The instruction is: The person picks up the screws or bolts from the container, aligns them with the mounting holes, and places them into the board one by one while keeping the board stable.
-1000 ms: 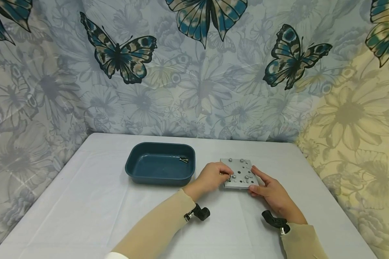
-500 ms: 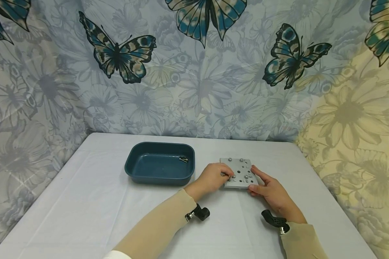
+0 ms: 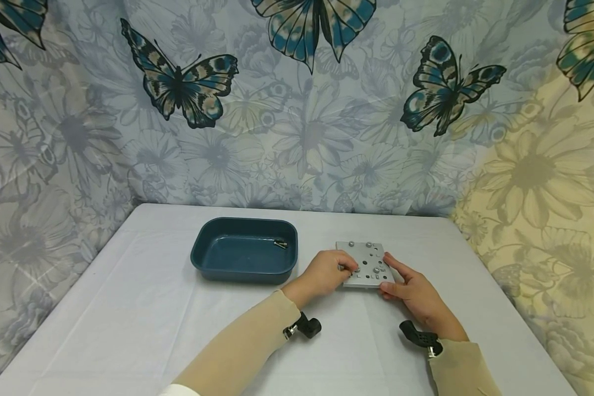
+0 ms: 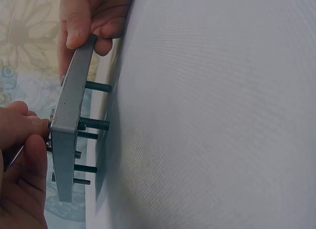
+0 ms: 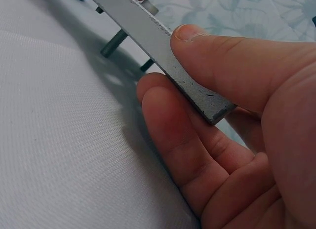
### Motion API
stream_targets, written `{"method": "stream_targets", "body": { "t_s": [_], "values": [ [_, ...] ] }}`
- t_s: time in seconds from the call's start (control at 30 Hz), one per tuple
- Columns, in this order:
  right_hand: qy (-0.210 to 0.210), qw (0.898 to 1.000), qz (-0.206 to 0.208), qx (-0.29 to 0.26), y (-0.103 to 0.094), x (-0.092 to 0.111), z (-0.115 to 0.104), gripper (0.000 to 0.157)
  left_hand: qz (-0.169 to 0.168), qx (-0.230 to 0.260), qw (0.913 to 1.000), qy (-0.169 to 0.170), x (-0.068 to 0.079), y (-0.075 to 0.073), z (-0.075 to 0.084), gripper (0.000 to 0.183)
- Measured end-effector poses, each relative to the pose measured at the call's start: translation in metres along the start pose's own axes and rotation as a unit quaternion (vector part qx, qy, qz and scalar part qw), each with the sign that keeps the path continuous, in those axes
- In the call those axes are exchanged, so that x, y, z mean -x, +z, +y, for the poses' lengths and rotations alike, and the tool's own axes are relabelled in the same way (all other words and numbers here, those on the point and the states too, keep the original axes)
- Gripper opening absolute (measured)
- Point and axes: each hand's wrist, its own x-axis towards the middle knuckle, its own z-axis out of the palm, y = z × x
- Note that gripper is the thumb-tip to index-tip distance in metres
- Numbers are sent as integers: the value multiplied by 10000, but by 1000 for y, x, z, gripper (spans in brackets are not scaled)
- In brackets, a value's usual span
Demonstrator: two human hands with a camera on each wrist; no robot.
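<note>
A grey metal plate with drilled holes and several screws through it is held low over the table. Threaded shanks stick out of its underside. My right hand grips the plate's right edge, thumb on the near edge and fingers curled beneath. At the front left corner my left hand pinches a small screw at the plate's top face; the fingertips mostly hide it. A slim shiny metal piece also shows inside the left hand. Screw heads stand on the upper face.
A dark blue tray stands left of the plate, with a few small metal pieces at its right end. White cloth covers the table. A butterfly-patterned curtain hangs behind and at both sides.
My left fingers have shifted slightly right and forward at the plate's corner, covering a dark piece that showed there before. The right hand and the plate stay almost still.
</note>
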Motion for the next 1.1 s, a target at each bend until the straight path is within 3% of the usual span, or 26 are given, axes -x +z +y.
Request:
{"method": "stream_targets", "body": {
  "t_s": [0.23, 0.37, 0.43, 0.57, 0.6, 0.63, 0.7, 0.87, 0.93, 1.1],
  "values": [
    [-23, 10000, 2, -47, 1, -1, 0, 88, 60, 178, 9998, -84, 3, -2, 1, 17],
    [-42, 9999, -41, -160, 2, -2, 1, 88, 362, 1122, 9921, -420, 11, -12, 2, 24],
    [-46, 9998, -55, -211, 2, -2, 2, 89, 739, 2016, 9745, -657, 13, -24, 4, 32],
    [-38, 9998, -67, -163, 3, -1, 1, 90, 1559, 3475, 9200, -929, 15, -60, 5, 46],
    [-32, 9999, -68, -153, 2, -1, 0, 90, 1637, 3666, 9106, -977, 17, -71, 5, 48],
    [-28, 9999, -60, -122, 2, -1, 0, 90, 1654, 3686, 9089, -1034, 18, -82, 3, 50],
    [-20, 9999, -45, -99, 2, 0, -1, 91, 1566, 3510, 9156, -1183, 20, -103, -5, 54],
    [8, 10000, 35, 43, 1, 1, -2, 93, 1141, 2497, 9455, -1748, 29, -138, -31, 57],
    [15, 10000, 50, 68, 1, 2, -2, 93, 998, 2195, 9498, -1992, 32, -144, -40, 57],
    [-13, 10000, 55, -5, 2, 1, -2, 93, 571, 1717, 9503, -2534, 36, -144, -57, 53]
  ]
}}
